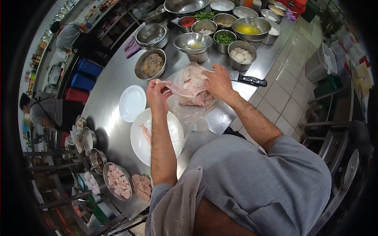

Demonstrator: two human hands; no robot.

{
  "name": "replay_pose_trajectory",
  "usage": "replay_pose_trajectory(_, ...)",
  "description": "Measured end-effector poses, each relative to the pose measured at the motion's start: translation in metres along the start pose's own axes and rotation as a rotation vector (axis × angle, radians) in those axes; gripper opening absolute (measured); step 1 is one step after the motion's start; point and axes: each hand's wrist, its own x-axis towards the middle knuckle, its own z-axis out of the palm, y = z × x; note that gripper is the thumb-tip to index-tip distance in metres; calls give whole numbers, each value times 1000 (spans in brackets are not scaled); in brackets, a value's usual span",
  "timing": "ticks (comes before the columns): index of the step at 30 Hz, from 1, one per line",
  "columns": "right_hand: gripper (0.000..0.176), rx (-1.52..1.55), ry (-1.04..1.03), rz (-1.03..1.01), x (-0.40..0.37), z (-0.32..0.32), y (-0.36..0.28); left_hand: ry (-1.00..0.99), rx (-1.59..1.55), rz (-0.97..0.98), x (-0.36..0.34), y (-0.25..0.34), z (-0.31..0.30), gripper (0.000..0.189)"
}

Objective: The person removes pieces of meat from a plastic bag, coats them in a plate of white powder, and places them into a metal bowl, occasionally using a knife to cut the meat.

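My left hand is closed in a pinch on one end of a strip of pale raw meat, which stretches right toward a larger pile. That pile of raw meat, with a skin-like look, lies on a clear plastic bag. Over its right side, my right hand has bent fingers gripping the meat; the fingertips are partly hidden. A large white plate sits under my left forearm, holding a thin piece of meat and some white powder.
A black-handled knife lies by the table's right edge. Near the pile stand bowls of minced meat, peeled eggs and chopped greens. A small white plate and meat pieces are leftward. Two people work beyond.
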Motion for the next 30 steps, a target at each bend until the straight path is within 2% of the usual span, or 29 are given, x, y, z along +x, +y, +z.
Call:
replay_pose_trajectory(1, 27, 1, 1, -2, 5, 2, -7, -23, 69, 4, -2, 5, 8, 10)
replay_pose_trajectory(3, 31, 582, 21, -268, 13, 6, -20, -45, 136, 12, -3, 16, 21, 10)
replay_pose_trajectory(4, 31, 580, 24, -272, 17, 1, -28, -84, 192, 35, -2, 21, 27, 10)
replay_pose_trajectory(6, 27, 1115, -580, -64, 24, -13, -43, -121, 249, 62, 1, 31, 38, 10)
replay_pose_trajectory(8, 26, 1131, -599, -71, 27, -14, -47, -120, 125, 123, 6, 40, 45, 11)
replay_pose_trajectory(10, 22, 1297, -543, 88, 28, -4, -46, -167, 30, 131, 11, 34, 39, 15)
replay_pose_trajectory(11, 22, 1295, -545, 84, 30, 0, -44, -151, -16, 150, 11, 29, 40, 17)
replay_pose_trajectory(12, 21, 1380, -565, 269, 32, 2, -41, -137, -61, 168, 10, 23, 38, 19)
replay_pose_trajectory(13, 22, 1459, -581, 460, 32, 5, -37, -76, 155, 209, 15, 3, 24, 25)
replay_pose_trajectory(14, 22, 1458, -579, 459, 31, 9, -34, -77, 154, 210, 12, -14, 15, 25)
replay_pose_trajectory(16, 20, 1900, -524, 616, 27, 19, -24, -64, 688, 356, -5, -40, 6, 25)
replay_pose_trajectory(20, 26, 1848, -683, 590, 17, 31, -9, -129, 881, 480, -26, -57, 8, 23)
replay_pose_trajectory(26, 22, 1803, -617, 609, 9, 34, -7, -201, 1023, 478, -33, -56, 18, 26)
replay_pose_trajectory(30, 19, 1667, -496, 603, 8, 33, -10, -194, 1111, 488, -34, -60, 22, 26)
